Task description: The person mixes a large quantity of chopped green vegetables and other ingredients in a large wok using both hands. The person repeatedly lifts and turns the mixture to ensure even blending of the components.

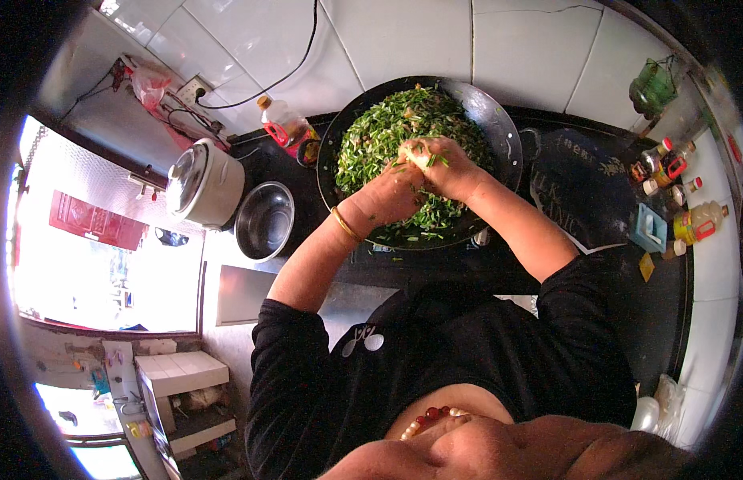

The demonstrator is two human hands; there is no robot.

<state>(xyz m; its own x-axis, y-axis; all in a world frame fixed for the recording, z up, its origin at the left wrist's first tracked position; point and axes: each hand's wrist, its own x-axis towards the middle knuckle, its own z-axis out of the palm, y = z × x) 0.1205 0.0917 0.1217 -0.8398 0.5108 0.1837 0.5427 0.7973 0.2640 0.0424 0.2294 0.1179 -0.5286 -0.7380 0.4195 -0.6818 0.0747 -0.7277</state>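
A large black wok [508, 141] holds a heap of chopped greens [371, 141], with paler bits mixed through it. Over the middle of the heap, my left hand [396, 193] and my right hand [444, 168] are pressed together, fingers curled against each other. Cut green pieces cling to both hands, most plainly to the back of the right one. A gold-coloured bangle [345, 224] circles my left wrist. My fingertips and palms are hidden, so whether any greens are gripped inside does not show.
Left of the wok are a plastic bottle [287, 129], a steel bowl [265, 221] and a white lidded electric cooker [206, 183]. Rightward lie a black printed sheet [578, 186], a blue container [648, 228] and several seasoning bottles, one a yellow-labelled bottle [700, 222]. A tiled wall [407, 42] rises behind.
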